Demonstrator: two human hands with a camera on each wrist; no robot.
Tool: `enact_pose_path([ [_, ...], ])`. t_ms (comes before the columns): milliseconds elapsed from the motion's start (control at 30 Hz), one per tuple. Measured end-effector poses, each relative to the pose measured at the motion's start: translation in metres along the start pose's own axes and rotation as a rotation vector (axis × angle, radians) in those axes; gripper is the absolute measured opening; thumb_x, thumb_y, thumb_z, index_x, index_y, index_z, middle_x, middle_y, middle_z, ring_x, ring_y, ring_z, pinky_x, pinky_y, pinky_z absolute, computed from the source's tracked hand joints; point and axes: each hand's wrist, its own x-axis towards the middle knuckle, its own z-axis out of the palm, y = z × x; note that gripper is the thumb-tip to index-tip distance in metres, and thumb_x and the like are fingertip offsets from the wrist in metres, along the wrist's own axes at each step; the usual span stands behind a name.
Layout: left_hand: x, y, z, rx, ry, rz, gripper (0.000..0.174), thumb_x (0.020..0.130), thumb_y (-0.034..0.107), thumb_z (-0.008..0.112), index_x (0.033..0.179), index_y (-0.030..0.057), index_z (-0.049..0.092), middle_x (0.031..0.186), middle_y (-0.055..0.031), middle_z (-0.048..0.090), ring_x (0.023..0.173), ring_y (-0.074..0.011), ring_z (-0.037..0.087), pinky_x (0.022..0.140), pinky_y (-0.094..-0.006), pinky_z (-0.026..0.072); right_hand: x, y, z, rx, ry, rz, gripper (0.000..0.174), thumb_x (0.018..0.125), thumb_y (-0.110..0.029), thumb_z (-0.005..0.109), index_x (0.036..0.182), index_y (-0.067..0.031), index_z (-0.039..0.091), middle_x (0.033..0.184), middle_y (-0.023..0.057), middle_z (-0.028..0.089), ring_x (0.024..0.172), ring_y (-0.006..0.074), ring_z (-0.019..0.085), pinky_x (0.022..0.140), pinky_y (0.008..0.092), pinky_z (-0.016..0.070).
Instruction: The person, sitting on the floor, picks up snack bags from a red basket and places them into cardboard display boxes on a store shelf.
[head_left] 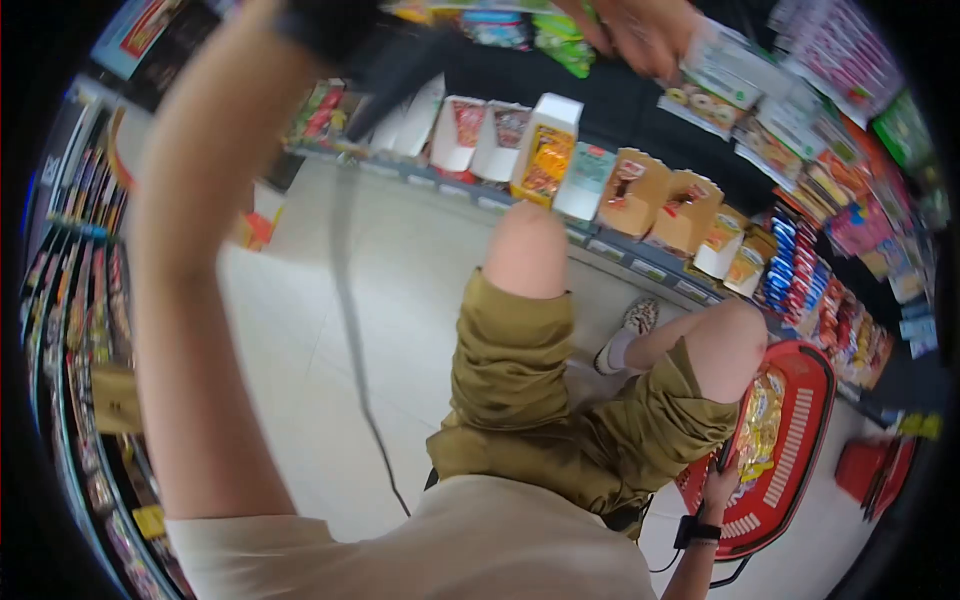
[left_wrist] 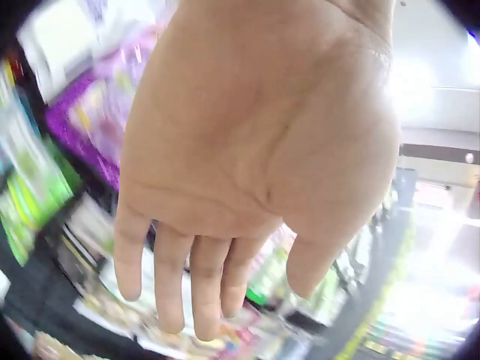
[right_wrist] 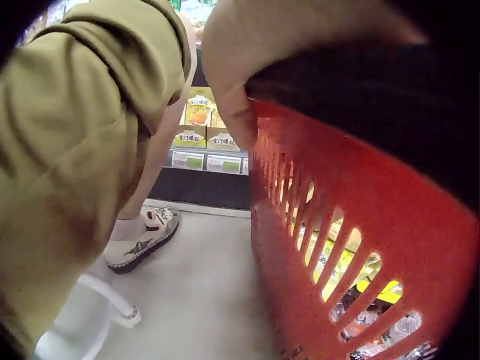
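My left hand (head_left: 640, 35) reaches up over the shelf in the head view, blurred, close to a flat packet (head_left: 715, 85) with ring-shaped cookies printed on it. In the left wrist view the palm (left_wrist: 247, 142) shows whole, its fingers loosely extended and nothing held in them. Low on the other side, my right hand (head_left: 720, 485) grips the black-edged rim of a red shopping basket (right_wrist: 375, 195). Inside the basket lie yellow snack bags (head_left: 762, 425), also glimpsed through its slots in the right wrist view.
Open cardboard display boxes (head_left: 550, 150) line the shelf edge before my knees. Further right hang blue and red snack packs (head_left: 790, 260). Another stocked rack (head_left: 80, 370) stands to the left. A cable (head_left: 350, 330) hangs beside my left arm. A red container (head_left: 875, 475) sits beyond the basket.
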Motion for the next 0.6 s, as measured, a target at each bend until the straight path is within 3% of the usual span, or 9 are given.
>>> enact_pose_path([
  [67,0.096,-0.005,0.049,-0.299,-0.129,0.133,0.052,0.087,0.043,0.051,0.116,-0.0012,0.053,0.105,-0.0091,0.062,0.096,-0.0171,0.057,0.086,-0.0282,0.0432,-0.004,-0.005,0.000,0.033,0.068,-0.081,0.044,0.073,-0.017,0.064,0.113,-0.0037,0.051,0.080,0.0217,0.062,0.072,0.0375,0.061,0.061,0.0403,0.0466],
  [133,0.182,-0.007,0.100,-0.234,-0.338,0.328,0.045,0.089,0.043,0.049,0.111,0.0050,0.057,0.100,-0.0093,0.063,0.091,-0.0148,0.056,0.082,-0.0264,0.0442,-0.002,-0.008,0.006,0.076,0.088,-0.080,0.044,0.072,-0.022,0.063,0.111,-0.0051,0.052,0.080,0.0212,0.063,0.074,0.0366,0.062,0.062,0.0402,0.0480],
  [167,0.209,0.006,0.132,-0.267,-0.329,0.379,0.044,0.089,0.041,0.050,0.111,0.0033,0.056,0.100,-0.0085,0.062,0.093,-0.0142,0.054,0.082,-0.0266,0.0438,-0.004,-0.030,-0.009,0.075,0.000,0.050,0.045,0.072,-0.027,0.061,0.111,-0.0056,0.052,0.084,0.0215,0.063,0.080,0.0362,0.062,0.067,0.0404,0.0481],
  [200,0.232,0.015,0.168,-0.349,-0.315,0.459,0.041,0.089,0.036,0.053,0.111,0.0022,0.054,0.100,-0.0075,0.061,0.095,-0.0142,0.054,0.083,-0.0277,0.0436,-0.005,-0.031,-0.007,0.073,0.088,-0.057,0.048,0.072,-0.028,0.060,0.113,-0.0056,0.051,0.087,0.0230,0.062,0.085,0.0377,0.061,0.070,0.0423,0.0478],
  [233,0.266,0.022,0.218,-0.352,-0.248,0.628,0.036,0.089,0.031,0.053,0.110,0.0017,0.054,0.100,-0.0072,0.060,0.095,-0.0152,0.054,0.083,-0.0291,0.0435,-0.001,-0.007,0.004,0.088,-0.024,0.098,0.052,0.070,-0.029,0.061,0.114,-0.0048,0.050,0.091,0.0237,0.062,0.088,0.0394,0.059,0.074,0.0431,0.0468],
  [433,0.288,0.107,0.398,-0.221,-0.465,0.556,0.037,0.090,0.028,0.044,0.111,0.0001,0.055,0.104,-0.0221,0.058,0.098,-0.0364,0.055,0.084,-0.0423,0.0433,-0.003,-0.014,0.012,0.085,-0.104,0.161,0.058,0.067,-0.023,0.064,0.117,-0.0009,0.046,0.094,0.0257,0.059,0.092,0.0399,0.056,0.080,0.0440,0.0449],
  [467,0.287,0.108,0.414,-0.140,-0.434,0.520,0.032,0.088,0.025,0.044,0.103,0.0003,0.059,0.101,-0.0204,0.059,0.095,-0.0370,0.055,0.083,-0.0442,0.0420,-0.001,-0.014,0.015,0.109,-0.205,0.205,0.057,0.066,-0.022,0.064,0.116,-0.0012,0.047,0.098,0.0266,0.058,0.095,0.0387,0.055,0.081,0.0428,0.0447],
  [533,0.295,0.083,0.454,0.068,-0.307,0.746,0.024,0.085,0.020,0.043,0.082,0.0051,0.061,0.087,-0.0131,0.062,0.090,-0.0313,0.056,0.084,-0.0483,0.0354,-0.004,-0.027,0.010,0.149,-0.207,0.211,0.056,0.068,-0.023,0.064,0.115,-0.0005,0.047,0.094,0.0266,0.059,0.092,0.0396,0.056,0.079,0.0437,0.0452],
  [600,0.295,0.069,0.459,0.236,-0.356,0.653,0.023,0.082,0.021,0.048,0.089,0.0098,0.067,0.092,-0.0135,0.065,0.092,-0.0304,0.060,0.094,-0.0519,0.0299,-0.016,-0.046,-0.006,0.225,-0.227,0.187,0.054,0.070,-0.025,0.065,0.113,0.0009,0.047,0.086,0.0266,0.060,0.085,0.0414,0.057,0.074,0.0456,0.0461],
])
